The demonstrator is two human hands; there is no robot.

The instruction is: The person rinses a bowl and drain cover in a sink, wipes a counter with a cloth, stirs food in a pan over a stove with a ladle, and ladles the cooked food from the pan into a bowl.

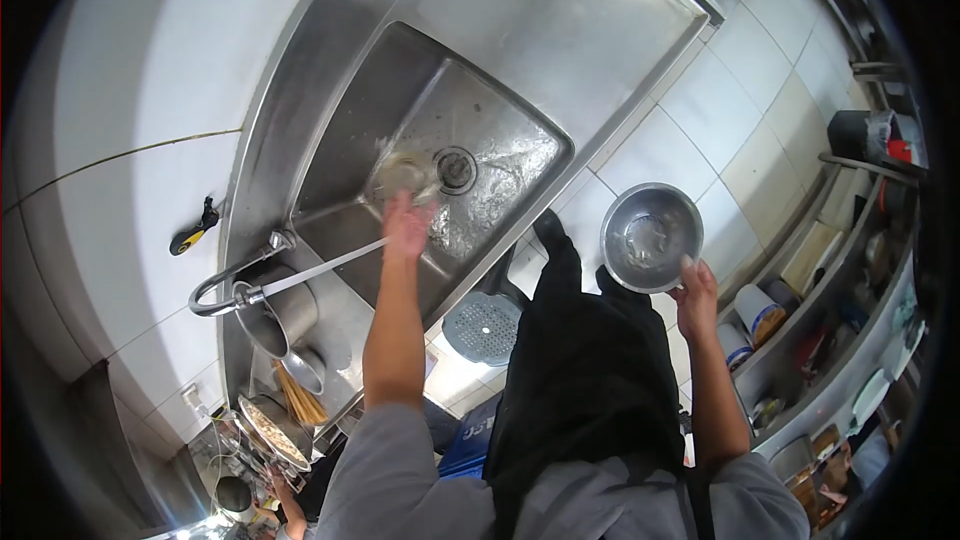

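R hand [695, 289] grips round silver metal bowl [648, 208] by rim, prob. for control; L hand [407, 227] blurred, grip unclear, over grey steel sink [500, 120].

Bright light glares off the sink [510, 165]; the left hand [408, 225] is blurred. Fisheye distortion bends the edges; corners go black.

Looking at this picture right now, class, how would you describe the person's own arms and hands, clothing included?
Grey sleeves end near the elbows, leaving the forearms bare. The left hand and right hand are ungloved, the left one blurred. No watch or bracelet shows. A black apron covers the front.
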